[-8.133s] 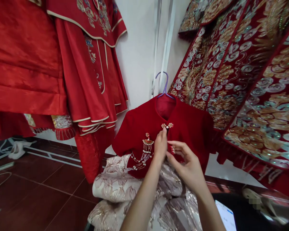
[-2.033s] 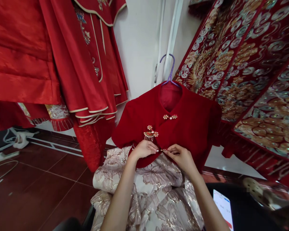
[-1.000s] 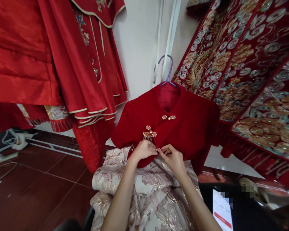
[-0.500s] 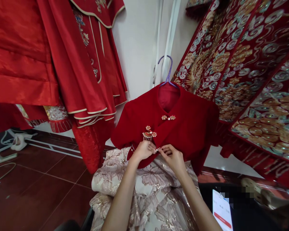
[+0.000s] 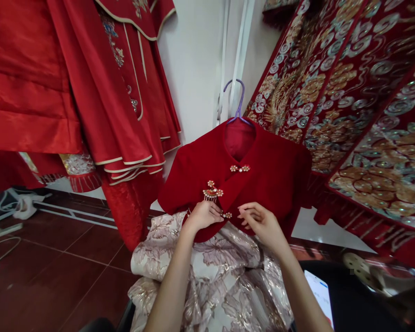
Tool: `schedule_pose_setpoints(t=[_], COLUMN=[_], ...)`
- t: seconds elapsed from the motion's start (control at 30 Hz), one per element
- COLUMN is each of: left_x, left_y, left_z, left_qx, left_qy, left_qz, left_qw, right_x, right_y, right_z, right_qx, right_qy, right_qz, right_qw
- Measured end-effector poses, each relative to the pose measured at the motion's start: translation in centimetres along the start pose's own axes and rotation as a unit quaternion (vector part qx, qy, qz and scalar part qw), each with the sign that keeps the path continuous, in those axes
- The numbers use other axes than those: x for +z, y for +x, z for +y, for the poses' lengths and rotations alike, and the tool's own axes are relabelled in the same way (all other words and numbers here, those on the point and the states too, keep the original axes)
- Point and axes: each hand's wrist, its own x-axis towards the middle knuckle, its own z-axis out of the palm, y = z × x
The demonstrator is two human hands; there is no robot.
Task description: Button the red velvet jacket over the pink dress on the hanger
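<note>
A deep red velvet jacket [image 5: 263, 180] hangs on a lilac plastic hanger [image 5: 238, 103] straight ahead, squeezed between glossy red satin robes [image 5: 100, 92] on the left and gold-embroidered red gowns [image 5: 349, 92] on the right. The only open space is dark red floor tiles [image 5: 55, 267], low left. My left hand [image 5: 202, 216] curls over the jacket's bottom edge, fingers pinching the velvet beside a small gold-and-pearl clasp [image 5: 226, 215]. My right hand [image 5: 261, 223] hovers just beside it, fingers loosely bent, holding nothing.
</note>
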Motion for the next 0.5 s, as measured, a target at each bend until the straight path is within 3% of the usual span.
schedule_pose_setpoints(t=[0.17, 0.5], left_x=[1.2, 1.3], left_y=[0.7, 0.6], left_z=[-0.3, -0.2], left_qx=[0.004, 0.035], left_qy=[0.017, 0.073], left_qz=[0.030, 0.056], left_qw=[0.999, 0.995], right_x=[0.6, 1.3], right_y=[0.7, 1.0], right_z=[2.8, 4.6], right_qx=[-0.018, -0.017], right_qy=[-0.140, -0.156], right_qz=[-0.005, -0.032], right_qw=[0.990, 0.987])
